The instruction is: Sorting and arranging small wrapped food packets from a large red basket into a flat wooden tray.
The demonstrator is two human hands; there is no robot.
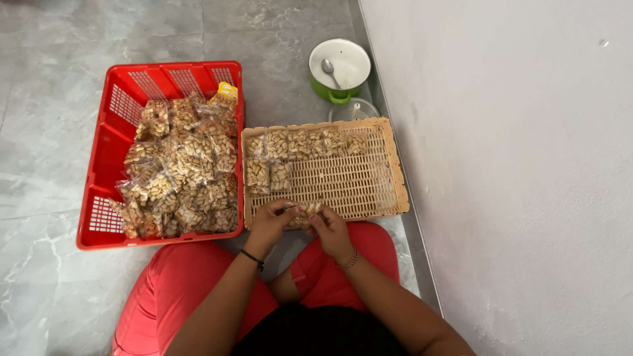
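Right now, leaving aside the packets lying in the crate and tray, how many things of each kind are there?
Red crate: 1
Beige tray: 1
Green pot: 1
Spoon: 1
Clear lid: 1
Nut packet, held in left hand and right hand: 1
Total: 6

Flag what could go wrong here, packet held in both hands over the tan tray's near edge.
1. The packet is pinched by the left hand and right hand right at the near rim of the tan tray; a slip could drop it onto the floor.
2. The pile of packets in the red basket leans against its wall near the tray; a nudge might spill some.
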